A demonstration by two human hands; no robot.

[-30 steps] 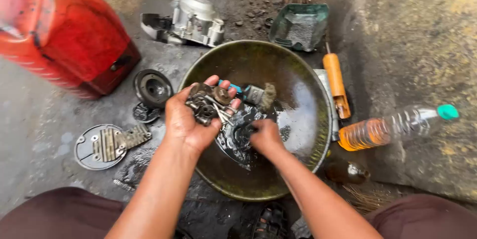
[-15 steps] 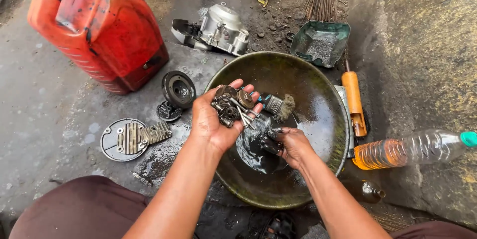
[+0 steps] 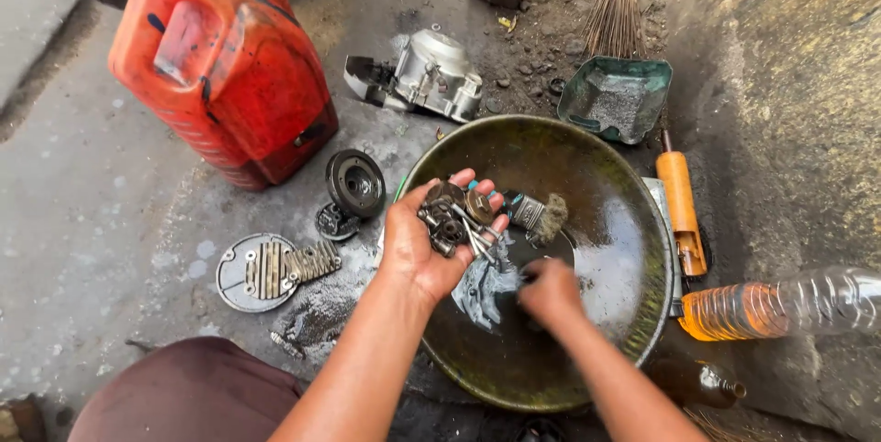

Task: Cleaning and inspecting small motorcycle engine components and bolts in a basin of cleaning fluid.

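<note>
a handful of small greasy metal parts (image 3: 454,217), bolts and round pieces among them, is being cradled in the upturned left hand (image 3: 424,245) at the centre of the frame, the fingers being curled loosely around the heap above the near-left rim of a wide, dark metal basin (image 3: 633,313). the right hand (image 3: 551,290) is being held lower, inside the basin, closed into a fist; it is blurred, so what is being gripped cannot be told. a pale grey engine part (image 3: 482,286) is lying in the dark liquid just left of that fist. a small brush (image 3: 537,214) is resting in the basin just right of the left fingertips.

at the upper left of the frame a red plastic jerrycan (image 3: 225,66) is standing. a grey engine casing (image 3: 427,75) is lying above the basin, and a green dustpan (image 3: 615,98) at the upper right. a black round pulley (image 3: 356,183) and a finned round cover plate (image 3: 266,269) are lying left of the basin. an orange-handled tool (image 3: 681,208) and a clear bottle of amber liquid (image 3: 780,306) are lying at the right.
</note>
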